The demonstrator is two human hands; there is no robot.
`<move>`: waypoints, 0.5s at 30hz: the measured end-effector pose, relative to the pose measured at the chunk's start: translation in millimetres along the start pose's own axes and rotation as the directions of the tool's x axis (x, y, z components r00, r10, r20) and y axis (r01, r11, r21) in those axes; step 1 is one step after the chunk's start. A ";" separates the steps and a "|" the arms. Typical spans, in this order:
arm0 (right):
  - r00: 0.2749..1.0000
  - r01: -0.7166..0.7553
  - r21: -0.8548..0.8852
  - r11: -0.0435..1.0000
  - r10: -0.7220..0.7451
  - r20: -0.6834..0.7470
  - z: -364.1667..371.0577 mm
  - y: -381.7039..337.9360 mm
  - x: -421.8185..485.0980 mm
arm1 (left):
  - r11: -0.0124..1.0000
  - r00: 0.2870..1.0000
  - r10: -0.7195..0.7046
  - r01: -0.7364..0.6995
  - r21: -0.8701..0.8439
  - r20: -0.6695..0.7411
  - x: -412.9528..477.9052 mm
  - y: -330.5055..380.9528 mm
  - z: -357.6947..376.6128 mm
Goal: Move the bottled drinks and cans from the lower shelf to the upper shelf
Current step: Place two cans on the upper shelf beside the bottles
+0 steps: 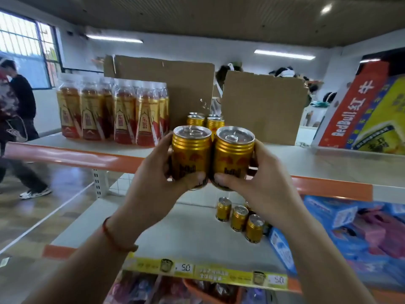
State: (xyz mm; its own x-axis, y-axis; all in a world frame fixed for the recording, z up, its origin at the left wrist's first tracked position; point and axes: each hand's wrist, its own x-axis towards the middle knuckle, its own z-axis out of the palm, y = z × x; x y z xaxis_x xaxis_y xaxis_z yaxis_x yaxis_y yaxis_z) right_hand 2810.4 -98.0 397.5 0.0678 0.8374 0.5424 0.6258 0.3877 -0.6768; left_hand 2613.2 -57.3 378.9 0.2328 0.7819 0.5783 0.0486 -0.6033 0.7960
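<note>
My left hand (157, 172) grips a gold Red Bull can (189, 150) and my right hand (260, 178) grips a second gold can (232, 154). Both cans are upright, side by side, held in the air just in front of the upper shelf (328, 163). Behind them, several gold cans (206, 121) stand on the upper shelf. Shrink-wrapped bottled drinks (114, 115) with red and gold labels stand on the upper shelf at the left. On the lower shelf (186, 233), three gold cans (238, 218) remain in view at the right, with perhaps another hidden behind my right wrist.
Two cardboard sheets (263, 106) lean at the back of the upper shelf. A Red Bull carton (363, 113) lies tilted at the right. Blue and pink packages (359, 233) fill the lower shelf's right side. A person (17, 128) walks in the aisle at left.
</note>
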 end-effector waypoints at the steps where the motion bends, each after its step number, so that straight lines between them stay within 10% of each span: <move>1: 1.000 0.022 -0.013 1.000 -0.022 -0.014 -2.7 -4.2 15.6 | 1.000 1.000 0.008 -0.008 -0.010 -0.013 16.8 1.5 -3.2; 15: 0.962 -0.269 -0.133 0.954 0.272 0.002 52.2 77.4 192.2 | 0.910 0.953 -0.254 0.293 0.293 -0.167 183.3 -87.7 -6.3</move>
State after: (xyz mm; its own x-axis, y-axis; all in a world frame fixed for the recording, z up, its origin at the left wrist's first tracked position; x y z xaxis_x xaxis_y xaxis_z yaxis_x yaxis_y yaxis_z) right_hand 2831.3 113.0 423.4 0.2336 0.9121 0.3368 0.6820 0.0932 -0.7254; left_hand 2645.5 139.9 416.2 0.0477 0.9242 0.3788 0.3967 -0.3656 0.8420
